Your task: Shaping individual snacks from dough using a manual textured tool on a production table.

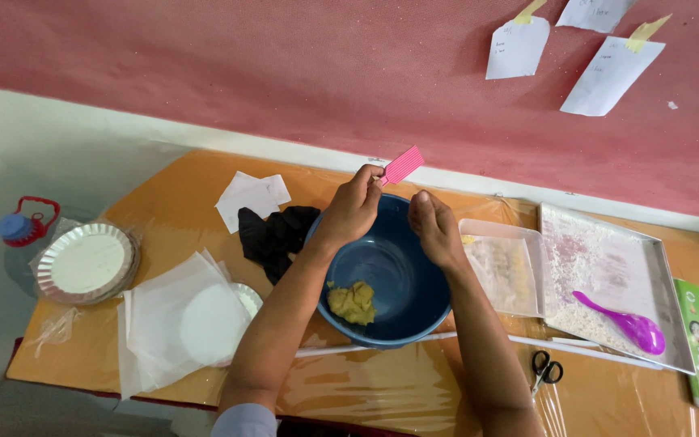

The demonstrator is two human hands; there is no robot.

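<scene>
**A:** Where was the scraper (402, 165)?

**B:** Pinched in my left hand (353, 206), over the far rim of the blue bowl (414, 303). My right hand (434, 226) was bunched up empty beside it. Dough (352, 302) sat inside the bowl.

Both hands up over far rim of blue bowl (414, 311). Left hand (353, 206) pinching pink ridged scraper (402, 165), right hand (434, 226) curled just beside it, nothing visible in it. Yellow dough lump (352, 302) sitting in bowl bottom. Black cloth (273, 235) left of bowl, clear plastic container (505, 267) right, floury tray (608, 267) holding purple spoon (624, 322), scissors (545, 369) near table edge.
</scene>
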